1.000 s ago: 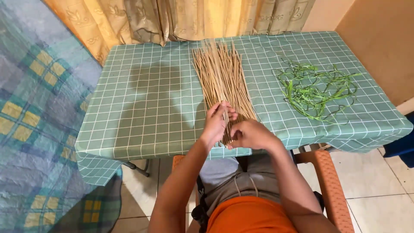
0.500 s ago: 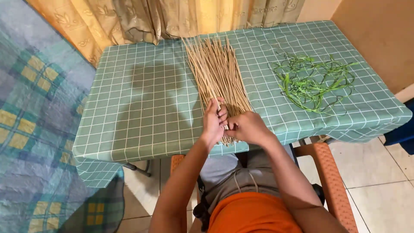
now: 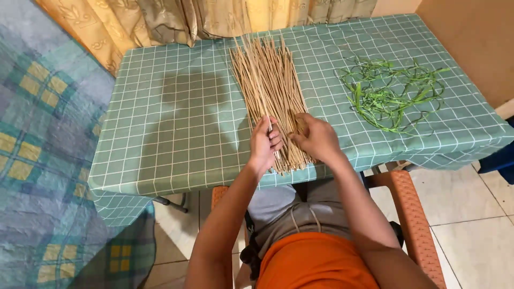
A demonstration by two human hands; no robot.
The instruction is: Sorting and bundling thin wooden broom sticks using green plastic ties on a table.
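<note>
A flat bundle of thin, tan sticks [image 3: 267, 91] is laid lengthwise across the middle of the table [image 3: 176, 134], running from the far edge by the curtains to the near edge, where the stick ends reach just to the rim. The sticks are spread side by side in a loose fan, narrower at the far end and slightly wider near the person.

The near end of the bundle is worked by both hands. The left hand [image 3: 264, 143] is closed around a few sticks at the left side of the bundle, the fingers curled over them and the thumb pressed alongside. The right hand [image 3: 316, 138] is set on the right side of the bundle, fingers bent and pinched on the sticks beneath; exactly how many sticks are gripped cannot be told. The two hands are held close together, almost touching.

The table is covered by a green cloth with a white grid pattern, which hangs over the near edge. Toward the right edge, well apart from the sticks, a loose tangle of green leaf strips [image 3: 391, 91] is spread on the cloth. Patterned beige curtains [image 3: 203, 18] hang behind the far edge. An orange plastic chair [image 3: 409, 214] is seen under the person, and a blue and yellow checked blanket [image 3: 43, 160] lies to the left of the table.
</note>
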